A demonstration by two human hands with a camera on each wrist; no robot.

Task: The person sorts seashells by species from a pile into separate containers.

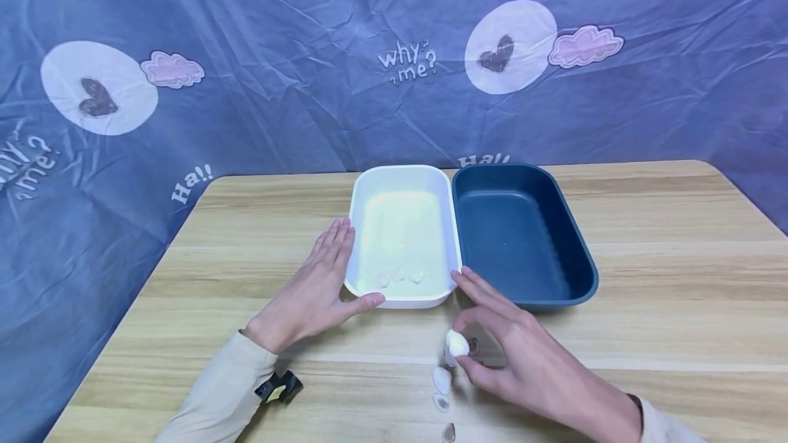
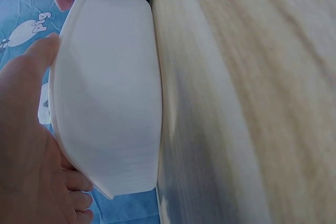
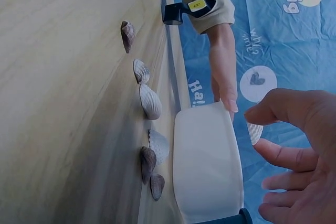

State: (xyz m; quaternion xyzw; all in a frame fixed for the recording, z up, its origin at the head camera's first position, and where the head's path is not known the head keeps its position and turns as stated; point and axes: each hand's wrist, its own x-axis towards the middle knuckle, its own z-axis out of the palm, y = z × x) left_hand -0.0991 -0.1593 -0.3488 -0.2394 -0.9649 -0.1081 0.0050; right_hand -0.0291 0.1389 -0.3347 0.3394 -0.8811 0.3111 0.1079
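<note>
Right grip: the right hand (image 1: 523, 347) pinched one shell between thumb and index finger; its other fingers reached forward, apart from that pinch.
Held shell: the held shell (image 1: 457, 342), white and ribbed, was off the table, just in front of the white tray's near right corner.
Table shells: six table shells (image 3: 150, 102), some white, some brown, lay in a loose line below and beside the right hand; a white one and two brown ones were bunched at the end nearest the trays, and a lone brown one lay at the opposite end.
White tray: the white tray (image 1: 406, 303) stood upright on the table, with three pale shells (image 1: 399, 274) side by side near its front wall.
Left hand: the left hand (image 1: 310, 306) rested on the white tray, fingers straight along the left rim, thumb out on the front rim.
Blue tray: the blue tray (image 1: 511, 238) stood just right of the white one.
Left cuff: a black device (image 1: 279, 387) with a yellow label sat at the pale sleeve (image 1: 215, 392).
Table: the table (image 1: 665, 258) was light wood.
Cloth: a blue printed cloth (image 1: 308, 101) hung behind.
</note>
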